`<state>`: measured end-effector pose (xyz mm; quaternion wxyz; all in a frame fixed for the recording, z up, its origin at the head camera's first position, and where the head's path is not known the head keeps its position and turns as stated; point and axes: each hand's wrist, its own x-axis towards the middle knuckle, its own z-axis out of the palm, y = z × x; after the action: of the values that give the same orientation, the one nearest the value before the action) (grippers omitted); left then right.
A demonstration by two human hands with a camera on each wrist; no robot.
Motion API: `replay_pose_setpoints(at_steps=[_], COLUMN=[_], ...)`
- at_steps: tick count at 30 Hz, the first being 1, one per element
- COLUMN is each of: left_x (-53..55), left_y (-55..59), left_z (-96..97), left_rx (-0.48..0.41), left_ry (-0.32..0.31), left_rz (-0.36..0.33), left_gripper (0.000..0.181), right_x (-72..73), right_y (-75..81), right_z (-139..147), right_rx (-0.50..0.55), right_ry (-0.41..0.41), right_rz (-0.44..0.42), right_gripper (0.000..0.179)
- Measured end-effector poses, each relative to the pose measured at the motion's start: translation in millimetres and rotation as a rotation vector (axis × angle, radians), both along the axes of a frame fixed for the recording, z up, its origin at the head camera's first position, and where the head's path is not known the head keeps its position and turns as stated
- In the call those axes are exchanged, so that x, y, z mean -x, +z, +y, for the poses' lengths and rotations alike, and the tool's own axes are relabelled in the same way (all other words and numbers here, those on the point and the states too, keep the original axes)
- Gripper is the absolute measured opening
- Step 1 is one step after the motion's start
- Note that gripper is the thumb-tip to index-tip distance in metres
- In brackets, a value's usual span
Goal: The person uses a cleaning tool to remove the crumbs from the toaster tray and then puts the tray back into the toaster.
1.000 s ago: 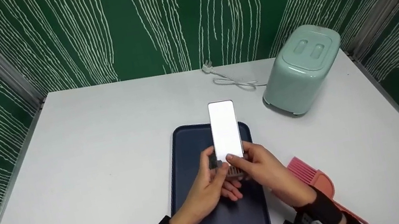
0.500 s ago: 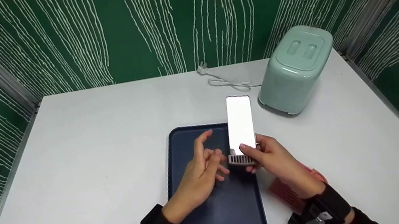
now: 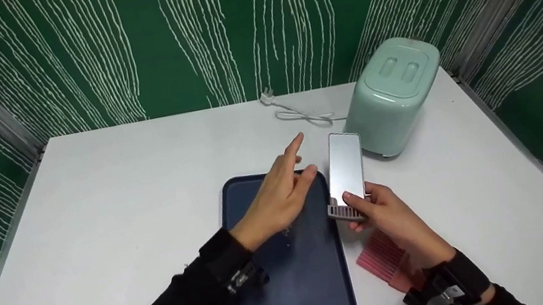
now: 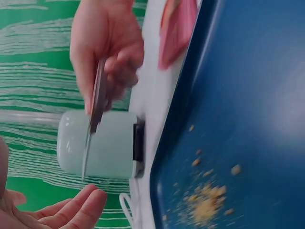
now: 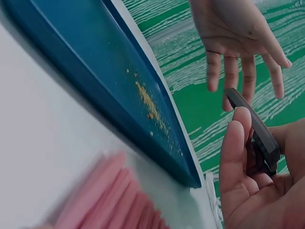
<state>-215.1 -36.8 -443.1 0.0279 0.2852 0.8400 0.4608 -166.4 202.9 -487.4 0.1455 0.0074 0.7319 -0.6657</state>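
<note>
In the head view my right hand (image 3: 391, 212) holds a flat, phone-shaped slab (image 3: 346, 161) by its lower end, thumb on the glossy face. A slotted grey piece (image 3: 346, 212) sits at that end; whether it is a phone I cannot tell. The right wrist view shows the slab's dark thick edge (image 5: 259, 133) between curled fingers. My left hand (image 3: 278, 193), fingers extended and holding nothing, hovers over the dark blue tray (image 3: 298, 304), apart from the slab. Yellowish crumbs (image 4: 207, 205) lie on the tray. Beneath my right forearm lies a pink brush (image 3: 382, 256), partly hidden.
A mint-green toaster (image 3: 389, 92) stands at the back right, behind the slab. Its white cord and plug (image 3: 292, 109) lie on the white table (image 3: 134, 199). Green walls with white streaks (image 3: 173, 41) border the table at the back and sides.
My left hand has let go of the slab and moved up over the tray's far part. My right hand has carried the slab to the right, off the tray; its face looks greyer.
</note>
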Motion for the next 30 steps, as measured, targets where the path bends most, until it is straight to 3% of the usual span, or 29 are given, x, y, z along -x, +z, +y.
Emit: replay_pose_setpoints(at_steps=[7, 16, 23, 30], left_x=[27.2, 51.7, 71.1, 85.2], left_y=[13.8, 25.1, 35.4, 36.2], left_z=[26.3, 61.1, 93.8, 123.8], left_rx=[0.160, 0.254, 0.305, 0.373], left_ry=[0.029, -0.012, -0.025, 0.002], left_rz=[0.086, 0.300, 0.347, 0.371], left_gripper=[0.067, 0.058, 0.058, 0.061], right_x=[-2.2, -4.2, -9.0, -10.6], right_y=[-6.2, -13.5, -17.4, -24.2], right_z=[17.3, 35.5, 42.1, 41.3], right_rx=[0.014, 0.034, 0.083, 0.145], right_ry=[-0.050, -0.070, -0.084, -0.119], right_rz=[-0.043, -0.094, -0.139, -0.175], right_gripper=[0.024, 0.033, 0.039, 0.040])
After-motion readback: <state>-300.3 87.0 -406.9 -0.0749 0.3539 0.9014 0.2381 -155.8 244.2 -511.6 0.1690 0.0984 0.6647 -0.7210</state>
